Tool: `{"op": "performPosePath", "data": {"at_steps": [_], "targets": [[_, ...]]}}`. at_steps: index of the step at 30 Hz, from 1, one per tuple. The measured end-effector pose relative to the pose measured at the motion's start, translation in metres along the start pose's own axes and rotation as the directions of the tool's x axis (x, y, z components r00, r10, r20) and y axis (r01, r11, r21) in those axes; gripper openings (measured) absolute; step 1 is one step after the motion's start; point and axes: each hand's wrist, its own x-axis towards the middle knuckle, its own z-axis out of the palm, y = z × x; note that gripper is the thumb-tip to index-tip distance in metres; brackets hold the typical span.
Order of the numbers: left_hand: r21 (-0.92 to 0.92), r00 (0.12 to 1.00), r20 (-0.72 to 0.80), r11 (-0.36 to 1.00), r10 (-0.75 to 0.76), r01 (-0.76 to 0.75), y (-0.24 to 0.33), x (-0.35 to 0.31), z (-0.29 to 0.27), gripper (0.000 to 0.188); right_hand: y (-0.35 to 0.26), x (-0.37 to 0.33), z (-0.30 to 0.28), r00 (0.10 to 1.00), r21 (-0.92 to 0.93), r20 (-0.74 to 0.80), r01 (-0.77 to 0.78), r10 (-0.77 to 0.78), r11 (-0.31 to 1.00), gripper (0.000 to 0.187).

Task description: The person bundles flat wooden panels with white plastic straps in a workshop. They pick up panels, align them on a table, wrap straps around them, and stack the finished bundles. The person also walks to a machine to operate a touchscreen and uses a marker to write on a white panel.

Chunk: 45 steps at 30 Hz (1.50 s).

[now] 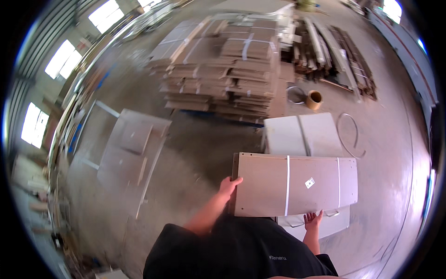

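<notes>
Clock dirs from centre of view. 1 strapped brown panel bundle [265, 186] at 4 o'c, held flat-ish in front of torso, w/ 2 white straps [287, 186] across it. L hand [228, 186], 6 o'c, grips bundle's L end, thumb over top face. R hand [313, 220], btwn 4 & 5 o'c, at near edge, fingers up; can't tell if closed on it.

Around: 1 big brown panel stack [251, 69] at 12 o'c, no. of layers too many to count; 1 white-topped box [283, 132] at 3 o'c, just beyond bundle; 1 yellow-brown roll [314, 100] at 2 o'c, 1 grey ring [296, 95] beside it; 1 thin hoop [353, 135] on floor, 3 o'c.

Labels: 1 white diamond label [310, 183] mid-bundle, marks too small to read. 1 short line of pale lettering on black shirt [232, 246], 6 o'c.
</notes>
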Motion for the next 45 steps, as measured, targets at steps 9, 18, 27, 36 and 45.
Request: {"op": "performPosePath", "data": {"at_steps": [9,18,27,36,45], "targets": [[0.175,0.851,-0.499,0.981,0.163,-0.086,0.086,-0.067,-0.139,0.048,0.035,0.059,0.067,0.993,-0.179,0.118,0.031,-0.010,0.983,0.087],[0.114,0.729,-0.639,0.968,0.244,-0.224,0.092,0.014,-0.260,0.052,0.073,-0.059,0.287,0.966,-0.030,0.103,0.240,-0.236,0.970,0.090],[-0.544,0.782,-0.578,0.605,0.232,-0.581,0.158,0.101,-0.404,0.050,0.112,-0.217,0.519,0.878,0.207,0.438,0.110,-0.193,0.972,0.091],[-0.532,0.725,-0.681,0.611,0.101,-0.585,0.184,0.195,-0.466,0.064,0.141,-0.266,0.709,0.769,0.152,0.597,0.174,-0.231,0.973,0.094],[-0.346,0.568,-0.705,0.492,0.426,-0.799,0.248,0.318,-0.510,0.054,0.150,-0.227,0.936,0.632,0.154,0.765,0.004,-0.122,0.988,0.080]]}}
